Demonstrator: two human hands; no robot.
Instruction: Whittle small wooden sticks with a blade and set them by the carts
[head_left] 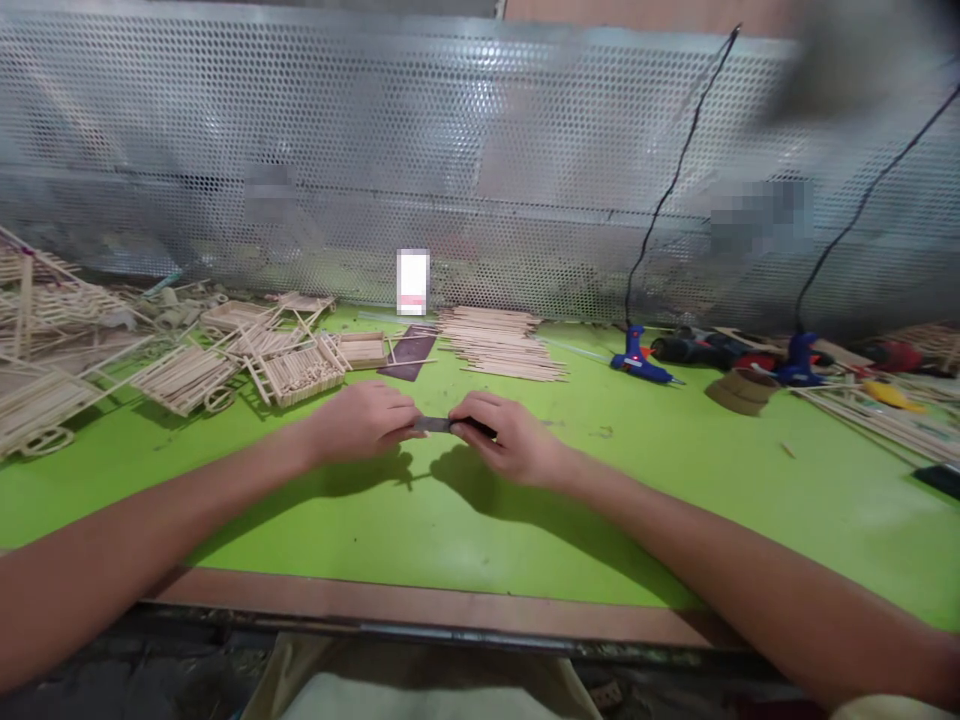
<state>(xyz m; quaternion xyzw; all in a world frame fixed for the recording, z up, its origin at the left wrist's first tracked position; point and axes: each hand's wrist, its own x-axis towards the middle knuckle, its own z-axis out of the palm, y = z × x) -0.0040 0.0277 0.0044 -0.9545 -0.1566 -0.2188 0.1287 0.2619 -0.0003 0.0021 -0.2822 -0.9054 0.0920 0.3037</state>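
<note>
My left hand (373, 422) and my right hand (513, 437) meet just above the green tabletop. Between them is a narrow dark grey strip (433, 424), pinched at one end by each hand. A darker edge of it shows under my right fingers; its exact kind I cannot make out. Just beyond the hands lies a row of thin wooden sticks (499, 342), side by side. A dark brown sheet (409, 357) lies flat to the left of the sticks.
Small stick-built wooden carts (304, 370) crowd the left side. At the right stand a blue glue gun (643, 357) and a second blue glue gun (801, 360), both on hanging cords, with a brown tape roll (742, 391) between. A perforated metal screen (360, 120) closes off the back.
</note>
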